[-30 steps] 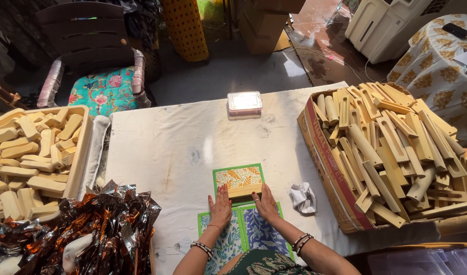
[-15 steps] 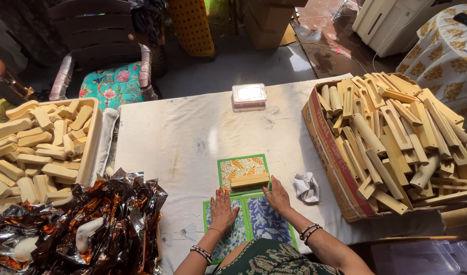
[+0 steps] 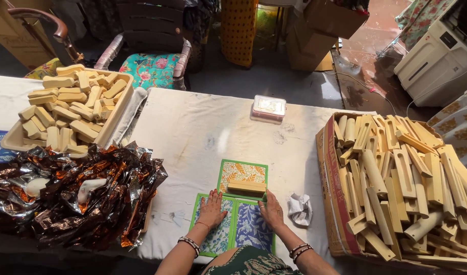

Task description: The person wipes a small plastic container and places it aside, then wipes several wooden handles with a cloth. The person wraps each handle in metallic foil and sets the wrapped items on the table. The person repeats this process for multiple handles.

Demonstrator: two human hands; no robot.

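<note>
Left hand (image 3: 211, 209) and right hand (image 3: 270, 209) lie flat, fingers open, gripping nothing, on green-bordered wrapper sheets (image 3: 233, 224) at the desk (image 3: 192, 132) front edge, a tan bar (image 3: 246, 187) just beyond the fingertips.

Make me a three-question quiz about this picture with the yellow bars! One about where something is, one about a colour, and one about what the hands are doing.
1. Where is the single yellow bar lying?
A. On the patterned paper sheet
B. On the chair
C. Inside the small lidded box

2. What colour is the border of the patterned paper sheet?
A. Red
B. Green
C. Black

3. What are the left hand and right hand doing?
A. Lifting the cardboard box
B. Holding a cup
C. Resting flat on the blue patterned paper

Answers: 1 A, the bar sits on the orange-leaf sheet. 2 B, a green edge frames it. 3 C, both palms lie spread on the paper, gripping nothing.
</note>
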